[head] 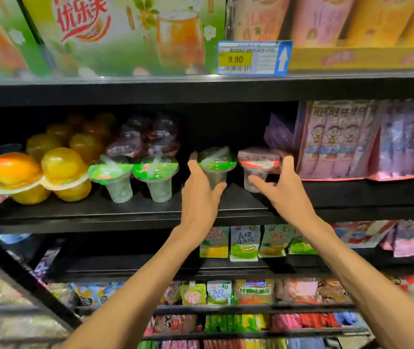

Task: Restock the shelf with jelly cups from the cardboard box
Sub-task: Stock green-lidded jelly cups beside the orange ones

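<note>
On the black middle shelf (125, 212) my left hand (199, 195) grips a clear jelly cup with a green lid (216, 163), thumb and fingers round its narrow base. Just to its right my right hand (280, 187) holds a clear jelly cup with a red lid (258, 159), thumb under the cup and fingers at the lid's right edge. Both cups stand upright at the shelf's middle. Two more green-lidded cups (135, 177) stand further left. The cardboard box is out of view.
Orange and yellow jelly cups (42, 172) and dark purple-lidded cups (145, 139) fill the shelf's left. Pink snack bags (367, 139) stand at the right. A price tag (253, 57) hangs from the shelf above. Pouches line the lower shelves (241, 243).
</note>
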`<state>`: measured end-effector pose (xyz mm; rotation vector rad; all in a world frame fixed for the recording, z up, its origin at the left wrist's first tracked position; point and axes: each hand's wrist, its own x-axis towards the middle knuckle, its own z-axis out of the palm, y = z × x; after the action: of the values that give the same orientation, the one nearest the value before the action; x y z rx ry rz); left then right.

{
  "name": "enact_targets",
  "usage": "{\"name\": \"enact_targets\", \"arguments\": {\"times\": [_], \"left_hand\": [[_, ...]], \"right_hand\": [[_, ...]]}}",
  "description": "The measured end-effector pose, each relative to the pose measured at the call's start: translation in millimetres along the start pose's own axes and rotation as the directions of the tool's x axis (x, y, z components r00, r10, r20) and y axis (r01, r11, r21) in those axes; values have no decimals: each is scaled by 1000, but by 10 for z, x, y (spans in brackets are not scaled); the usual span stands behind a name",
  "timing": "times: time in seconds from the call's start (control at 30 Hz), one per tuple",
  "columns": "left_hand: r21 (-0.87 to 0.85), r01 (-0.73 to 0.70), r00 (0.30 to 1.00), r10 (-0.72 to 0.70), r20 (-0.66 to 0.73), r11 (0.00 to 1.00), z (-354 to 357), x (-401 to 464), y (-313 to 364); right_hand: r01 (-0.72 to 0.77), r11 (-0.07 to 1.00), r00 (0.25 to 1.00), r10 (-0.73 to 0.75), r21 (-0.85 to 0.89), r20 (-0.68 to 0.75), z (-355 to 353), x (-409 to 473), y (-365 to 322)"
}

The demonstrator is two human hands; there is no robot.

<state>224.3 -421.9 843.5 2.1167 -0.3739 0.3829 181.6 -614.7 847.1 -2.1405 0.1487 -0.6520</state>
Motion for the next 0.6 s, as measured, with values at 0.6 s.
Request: {"name": "enact_targets", "arguments": {"times": [0.6], "left_hand": [[63, 409, 908, -399, -125, 910, 483, 1320, -79]], "right_hand": [[5, 1000, 1000, -5, -29, 10, -25, -58, -39]]}}
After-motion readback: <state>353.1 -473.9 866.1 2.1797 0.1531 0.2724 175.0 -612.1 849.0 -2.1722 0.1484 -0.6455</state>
